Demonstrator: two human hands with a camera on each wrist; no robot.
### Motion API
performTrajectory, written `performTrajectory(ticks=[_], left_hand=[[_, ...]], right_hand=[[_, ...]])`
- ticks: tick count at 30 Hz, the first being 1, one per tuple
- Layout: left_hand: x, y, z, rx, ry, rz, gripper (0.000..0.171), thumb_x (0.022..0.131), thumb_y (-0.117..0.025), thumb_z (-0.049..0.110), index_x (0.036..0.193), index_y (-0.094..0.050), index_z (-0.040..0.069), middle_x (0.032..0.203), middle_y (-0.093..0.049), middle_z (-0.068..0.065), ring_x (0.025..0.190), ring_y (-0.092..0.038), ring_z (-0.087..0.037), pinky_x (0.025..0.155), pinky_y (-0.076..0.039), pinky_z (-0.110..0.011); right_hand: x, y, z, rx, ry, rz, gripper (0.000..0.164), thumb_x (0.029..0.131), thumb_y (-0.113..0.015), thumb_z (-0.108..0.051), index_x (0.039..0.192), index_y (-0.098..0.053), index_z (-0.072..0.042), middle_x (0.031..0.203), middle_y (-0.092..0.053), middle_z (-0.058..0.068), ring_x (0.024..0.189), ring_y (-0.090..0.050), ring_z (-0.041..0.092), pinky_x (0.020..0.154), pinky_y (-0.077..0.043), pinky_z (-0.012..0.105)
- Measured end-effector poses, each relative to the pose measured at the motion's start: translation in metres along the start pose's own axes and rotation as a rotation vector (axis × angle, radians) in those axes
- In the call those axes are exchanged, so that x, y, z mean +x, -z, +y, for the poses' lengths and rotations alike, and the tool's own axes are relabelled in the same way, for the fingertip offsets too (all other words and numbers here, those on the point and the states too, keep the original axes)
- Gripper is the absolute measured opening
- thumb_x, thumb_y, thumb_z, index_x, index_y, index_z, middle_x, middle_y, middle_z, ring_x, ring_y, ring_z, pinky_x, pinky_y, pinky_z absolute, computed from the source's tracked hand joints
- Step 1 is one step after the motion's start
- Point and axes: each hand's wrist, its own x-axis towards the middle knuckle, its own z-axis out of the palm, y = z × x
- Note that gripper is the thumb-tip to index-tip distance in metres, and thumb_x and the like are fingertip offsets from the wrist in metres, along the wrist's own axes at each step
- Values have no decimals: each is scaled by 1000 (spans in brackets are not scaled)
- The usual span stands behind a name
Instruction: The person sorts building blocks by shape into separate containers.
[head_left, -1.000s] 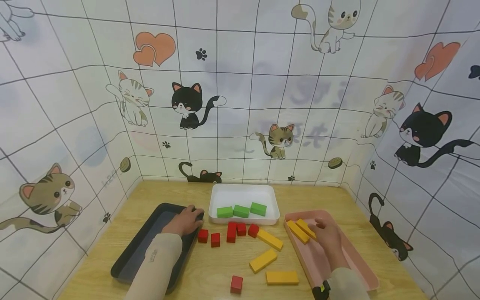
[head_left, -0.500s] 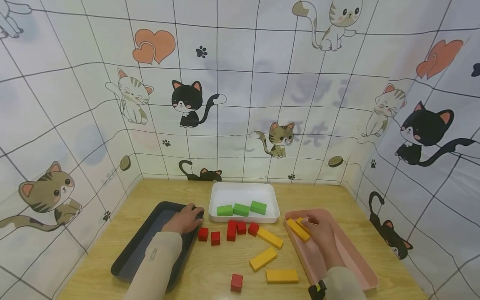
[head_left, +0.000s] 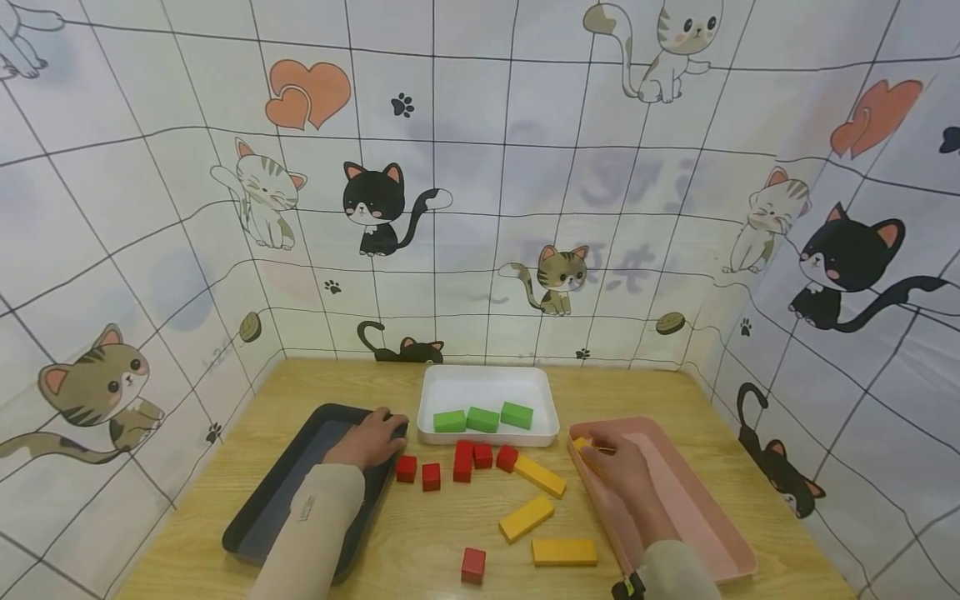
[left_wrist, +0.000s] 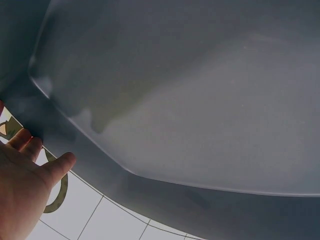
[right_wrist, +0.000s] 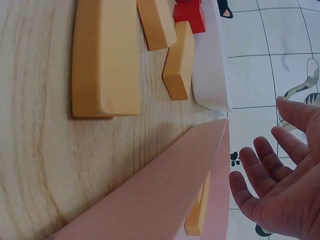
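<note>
Below your spread right fingers (right_wrist: 265,152) lie the pink tray (head_left: 701,504)'s yellow blocks (right_wrist: 197,219); your left fingers (left_wrist: 31,149), parted, meet the dark tray (left_wrist: 175,145).

My cream left sleeve (head_left: 315,525) and matching right sleeve (head_left: 678,571).
The left one carries a small grey mark (head_left: 303,510), too faint for me to read, just on the near side of its cuff; at my right cuff's left edge sits a black piece (head_left: 622,591) with a yellow-green patch.
</note>
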Motion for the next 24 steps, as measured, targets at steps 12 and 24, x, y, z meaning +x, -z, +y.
performTrajectory(ticks=[12,24], left_hand=[[1,0,0,2,9,0,44,100,-61,31,141,-53,17,150,-37,-23,137,-38,-43,102,-37,-65],[-1,1,0,-16,7,0,44,100,-60,30,142,-52,17,151,-36,-23,138,-36,-43,104,-35,-65]], right_hand=[[-9,-18,-12,-16,39,-122,44,92,-72,-18,132,-62,-2,129,-62,17,117,-58,33,96,-50,46],[-23,-40,-17,-46,15,-342,39,88,-75,-13,126,-67,-8,123,-64,9,113,-56,28,99,-46,52]])
